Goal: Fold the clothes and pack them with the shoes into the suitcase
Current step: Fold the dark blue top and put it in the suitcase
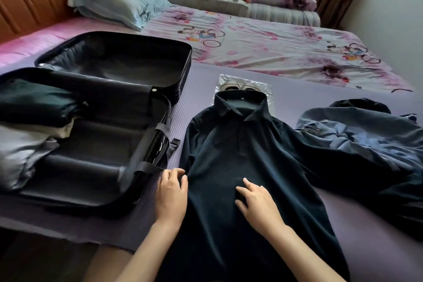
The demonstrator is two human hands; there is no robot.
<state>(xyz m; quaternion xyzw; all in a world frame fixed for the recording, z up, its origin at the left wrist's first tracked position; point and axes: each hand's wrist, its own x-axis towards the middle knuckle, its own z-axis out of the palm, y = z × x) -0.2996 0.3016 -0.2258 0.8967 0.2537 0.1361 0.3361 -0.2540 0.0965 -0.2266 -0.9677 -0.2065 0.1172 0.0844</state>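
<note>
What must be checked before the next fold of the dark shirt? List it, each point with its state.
1. The dark shirt lies flat, collar away: ok.
2. The left hand has the shirt's left edge: ok, its fingers curl on it.
3. The right hand pins the shirt's middle: ok, fingers flat.
4. Right sleeve folded in: not ok, it lies spread toward the jeans.
5. The suitcase has room: ok, it is open, with folded clothes only at its left end.
6. The shoes are clear of the shirt: not ok, the collar overlaps their bag.
</note>
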